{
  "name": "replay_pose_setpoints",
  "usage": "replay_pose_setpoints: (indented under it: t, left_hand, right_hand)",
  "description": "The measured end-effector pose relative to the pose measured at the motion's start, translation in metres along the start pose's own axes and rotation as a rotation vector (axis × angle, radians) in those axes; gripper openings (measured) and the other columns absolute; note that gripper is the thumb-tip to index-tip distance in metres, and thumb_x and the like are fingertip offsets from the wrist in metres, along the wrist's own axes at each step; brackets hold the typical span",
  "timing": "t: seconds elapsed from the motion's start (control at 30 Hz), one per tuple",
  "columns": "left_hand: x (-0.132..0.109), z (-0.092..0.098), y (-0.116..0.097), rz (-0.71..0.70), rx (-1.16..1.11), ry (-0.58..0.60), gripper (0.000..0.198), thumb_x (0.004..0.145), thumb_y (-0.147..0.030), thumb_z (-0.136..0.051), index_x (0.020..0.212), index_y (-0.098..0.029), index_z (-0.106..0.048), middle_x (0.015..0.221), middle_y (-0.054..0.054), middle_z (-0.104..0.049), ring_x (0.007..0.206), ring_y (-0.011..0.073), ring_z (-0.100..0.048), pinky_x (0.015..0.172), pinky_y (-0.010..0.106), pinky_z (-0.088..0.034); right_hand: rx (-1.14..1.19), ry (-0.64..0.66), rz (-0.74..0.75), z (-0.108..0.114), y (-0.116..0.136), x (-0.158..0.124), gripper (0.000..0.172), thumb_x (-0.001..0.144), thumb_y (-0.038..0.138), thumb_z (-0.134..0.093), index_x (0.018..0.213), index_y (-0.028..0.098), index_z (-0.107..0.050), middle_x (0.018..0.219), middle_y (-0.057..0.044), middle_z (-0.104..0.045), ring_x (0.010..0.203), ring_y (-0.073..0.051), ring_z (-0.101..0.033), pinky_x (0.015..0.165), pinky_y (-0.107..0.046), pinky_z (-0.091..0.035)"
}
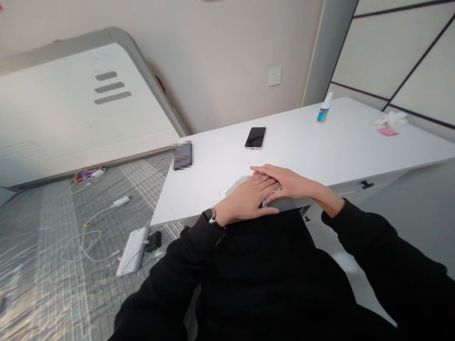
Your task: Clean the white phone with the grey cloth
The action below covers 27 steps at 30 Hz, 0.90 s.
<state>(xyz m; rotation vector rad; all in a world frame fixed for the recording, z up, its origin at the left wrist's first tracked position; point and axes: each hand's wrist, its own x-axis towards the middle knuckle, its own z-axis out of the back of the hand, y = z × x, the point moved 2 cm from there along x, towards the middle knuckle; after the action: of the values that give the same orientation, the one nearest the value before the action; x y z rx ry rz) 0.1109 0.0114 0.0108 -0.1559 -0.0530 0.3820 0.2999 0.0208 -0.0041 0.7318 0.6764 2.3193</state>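
Note:
My left hand [245, 196] lies flat, palm down, at the desk's front edge, its fingers together and its thumb stretched apart. Under it is a whitish, flat thing [237, 183], mostly covered, so I cannot tell its kind. My right hand [289, 182] comes in from the right, its fingers reaching past the left fingertips and its thumb spread below them. A small grey-white edge shows between the two hands. Beyond them a smartphone [256, 138] rests screen up on the white desk [209, 163].
A spray bottle [323, 110] stands at the desk's back right, near crumpled tissue [394, 119] and a pink pad [387, 131]. A pixelated dark item [182, 156] sits at the left edge. On the plastic-covered bed [57, 227] lie a white power bank [132, 252] and cables.

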Motion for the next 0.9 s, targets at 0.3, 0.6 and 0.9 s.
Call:
replay_pose_setpoints:
  t: [0.3,0.6,0.9]
  left_hand:
    - [-0.088,0.011,0.013,0.092,0.017,0.01,0.086,0.102,-0.067,-0.047,0.168,-0.024,-0.014,0.177,0.008,-0.015,0.163,0.0261,-0.015,0.132,0.047,-0.021]
    - [-0.012,0.005,0.002,-0.082,-0.055,-0.078,0.086,0.097,-0.071,-0.053,0.16,-0.015,-0.037,0.167,0.014,-0.04,0.16,0.0267,-0.028,0.133,0.046,-0.02]
    - [-0.096,0.017,0.013,0.069,0.017,0.039,0.087,0.1,-0.066,-0.052,0.168,-0.027,-0.014,0.175,0.006,-0.019,0.162,0.0269,-0.021,0.132,0.049,-0.025]
  right_hand:
    - [0.023,0.002,-0.02,-0.002,-0.003,0.001,0.104,0.085,0.061,-0.081,0.167,0.03,-0.024,0.148,-0.012,-0.057,0.133,-0.033,-0.058,0.112,-0.049,-0.046]
    - [0.045,0.0,-0.024,-0.005,0.003,0.002,0.11,0.08,0.054,-0.088,0.167,0.036,-0.022,0.165,-0.011,-0.042,0.146,-0.034,-0.047,0.12,-0.051,-0.041]
    - [0.028,0.0,-0.019,-0.005,0.005,0.004,0.105,0.084,0.052,-0.085,0.166,0.03,-0.025,0.15,-0.014,-0.054,0.135,-0.033,-0.056,0.112,-0.047,-0.046]
